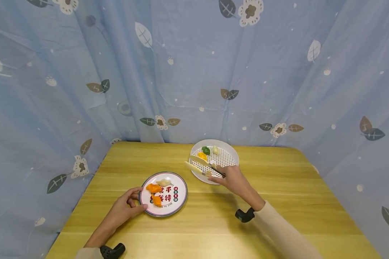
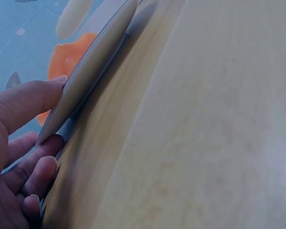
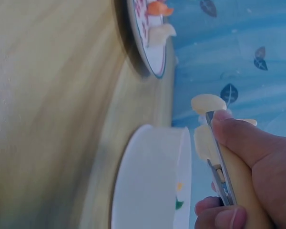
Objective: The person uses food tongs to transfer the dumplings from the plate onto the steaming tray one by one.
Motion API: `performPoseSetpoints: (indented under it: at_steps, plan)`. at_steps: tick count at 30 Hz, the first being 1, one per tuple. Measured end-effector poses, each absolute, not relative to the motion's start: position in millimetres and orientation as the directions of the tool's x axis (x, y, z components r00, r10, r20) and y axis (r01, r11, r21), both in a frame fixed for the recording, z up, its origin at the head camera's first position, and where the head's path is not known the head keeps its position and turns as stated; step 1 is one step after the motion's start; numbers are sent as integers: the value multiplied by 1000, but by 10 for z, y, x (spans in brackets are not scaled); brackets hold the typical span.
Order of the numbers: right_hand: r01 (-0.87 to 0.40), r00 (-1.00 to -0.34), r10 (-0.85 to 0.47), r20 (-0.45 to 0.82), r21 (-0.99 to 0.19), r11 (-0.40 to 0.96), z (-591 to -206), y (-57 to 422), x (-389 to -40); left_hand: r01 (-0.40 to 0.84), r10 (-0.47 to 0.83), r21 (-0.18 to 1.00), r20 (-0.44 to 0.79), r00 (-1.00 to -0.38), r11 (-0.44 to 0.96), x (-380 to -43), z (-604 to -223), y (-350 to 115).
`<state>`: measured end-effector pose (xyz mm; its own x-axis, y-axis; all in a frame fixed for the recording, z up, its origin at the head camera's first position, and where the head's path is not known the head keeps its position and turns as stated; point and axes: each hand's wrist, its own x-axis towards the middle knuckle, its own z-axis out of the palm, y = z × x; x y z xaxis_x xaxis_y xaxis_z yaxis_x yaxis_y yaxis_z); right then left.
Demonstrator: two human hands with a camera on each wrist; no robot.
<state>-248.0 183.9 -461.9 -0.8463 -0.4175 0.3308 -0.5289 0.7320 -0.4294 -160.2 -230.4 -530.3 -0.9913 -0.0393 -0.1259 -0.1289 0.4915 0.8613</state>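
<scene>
My left hand [image 1: 124, 208] holds the near-left rim of a white plate [image 1: 178, 181] with red and dark lettering. In the left wrist view its thumb [image 2: 43, 95] lies on the rim and the fingers are beneath. On the plate are two orange dumplings [image 1: 153, 188] and a pale dumpling [image 1: 163, 182]. My right hand [image 1: 231, 178] grips tongs [image 1: 199, 160] with pale, broad tips, which are spread over the left part of a white round steamer tray [image 1: 230, 148]. In that perforated tray lie a green dumpling [image 1: 206, 150], a whitish dumpling [image 1: 215, 150] and a yellow dumpling [image 1: 202, 155].
Both dishes stand on a yellow wooden table [image 1: 278, 180], the tray behind and right of the plate. A blue curtain [image 1: 194, 72] with leaves and flowers hangs along the table's back and sides. Each wrist wears a black device [image 1: 245, 215].
</scene>
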Motion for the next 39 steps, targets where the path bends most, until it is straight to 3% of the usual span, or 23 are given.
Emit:
performPoseSetpoints:
  at_steps: [16, 26, 39]
  plan:
    - [-616, -787, -552, 275, -383, 689, -4765, 1561, -2319, -132, -37, 875, -129, -991, 465, -1611, -5317, -2300]
    - [-610, -789, -562, 251, -431, 665, -4832, 1519, -2276, -127, -30, 880, -128, -991, 457, -1588, -5287, -2298]
    - [-650, -757, -601, 256, -384, 656, -4831, 1377, -2273, -112, -30, 883, -111, -993, 455, -1581, -5284, -2297]
